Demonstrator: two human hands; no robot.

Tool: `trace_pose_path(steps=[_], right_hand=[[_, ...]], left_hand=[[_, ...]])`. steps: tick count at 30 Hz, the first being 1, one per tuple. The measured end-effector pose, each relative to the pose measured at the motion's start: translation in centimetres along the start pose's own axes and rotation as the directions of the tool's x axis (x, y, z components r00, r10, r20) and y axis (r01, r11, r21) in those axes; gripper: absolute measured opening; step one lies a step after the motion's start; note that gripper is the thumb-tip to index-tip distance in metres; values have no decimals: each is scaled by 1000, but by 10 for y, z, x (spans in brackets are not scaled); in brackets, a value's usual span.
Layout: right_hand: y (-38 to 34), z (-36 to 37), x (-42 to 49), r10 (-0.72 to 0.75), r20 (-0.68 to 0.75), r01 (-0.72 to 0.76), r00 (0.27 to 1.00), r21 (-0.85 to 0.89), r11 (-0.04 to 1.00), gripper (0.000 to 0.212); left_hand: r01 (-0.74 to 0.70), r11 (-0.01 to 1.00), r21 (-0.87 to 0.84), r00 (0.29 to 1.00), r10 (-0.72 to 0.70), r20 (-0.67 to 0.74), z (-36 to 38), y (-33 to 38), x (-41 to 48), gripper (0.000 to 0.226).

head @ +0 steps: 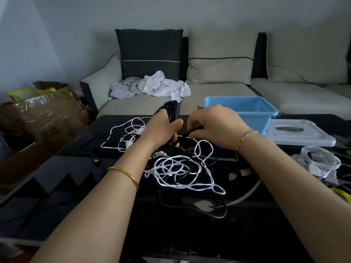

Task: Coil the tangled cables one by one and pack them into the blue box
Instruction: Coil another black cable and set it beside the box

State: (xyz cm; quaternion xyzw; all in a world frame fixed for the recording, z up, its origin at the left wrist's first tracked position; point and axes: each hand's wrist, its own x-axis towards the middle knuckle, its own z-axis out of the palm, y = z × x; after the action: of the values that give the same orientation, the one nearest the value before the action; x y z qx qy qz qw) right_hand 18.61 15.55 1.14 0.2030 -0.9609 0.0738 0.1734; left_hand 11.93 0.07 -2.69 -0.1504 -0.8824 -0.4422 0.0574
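Two hands: the left hand [161,128] and right hand [214,126] are held close together above the black table [76,168], just left of the blue box [252,118] and on its near side.
Left hand grip: fingers and thumb are curled tight round a black cable coil [171,109], whose loops stand up above the fist.
Right hand grip: the fingertips are pinched narrow on a black strand [191,130] that runs across toward the coil.
Blue box: open-topped, at the far edge of the table; what lies inside it cannot be seen.
Lid [298,135]: pale grey-blue, flat on the table at the box's right, nearer the camera.
White cable tangle [180,171]: loose loops sprawl on the table left of the box and nearer the camera, below both hands, with black cable threaded through them.
White coiled bundle [319,160]: on the table right of the box, nearer the camera than the lid.
Wrists: a gold bangle [125,174] on the left, a thin gold chain [247,136] on the right.
Sofa [218,90]: directly behind the box; a white cloth [163,84] lies crumpled on its seat, left of the box.
Cardboard carton [43,112]: far to the left of the box, beside the sofa arm.
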Motion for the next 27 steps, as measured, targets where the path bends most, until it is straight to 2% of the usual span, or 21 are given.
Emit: trace_pose_path(steps=[4,6,8,11,15,21,24,27], right_hand=[[3,2,-2,-129,-162,127,978,-21,992,17],[1,5,-2,-206,-246,206,947,-26,978,18],[2,6,-3,-225,-264,233,938,1,972,19],[13,8,-2,-153,-262,186,953,107,977,23],[35,12,0,-37,-298,122,954,272,955,26],[48,22,-5,57,-319,60,946,345,937,18],[53,23,-5,132,-291,24,947,478,878,20],[53,29,-7,207,-285,-1,936,585,811,21]], left_hand=[[53,994,-92,991,-40,131,1,9,-5,18],[113,992,-60,974,-98,202,2,12,-7,23],[180,983,-41,941,-160,298,2,12,-10,26],[304,931,-203,880,-194,433,2,13,-14,24],[448,807,-386,802,-171,573,2,21,-18,31],[516,738,-435,665,-25,747,1,23,-17,59],[557,691,-460,574,79,815,-1,22,-15,68],[553,696,-457,538,120,834,0,20,-14,67]])
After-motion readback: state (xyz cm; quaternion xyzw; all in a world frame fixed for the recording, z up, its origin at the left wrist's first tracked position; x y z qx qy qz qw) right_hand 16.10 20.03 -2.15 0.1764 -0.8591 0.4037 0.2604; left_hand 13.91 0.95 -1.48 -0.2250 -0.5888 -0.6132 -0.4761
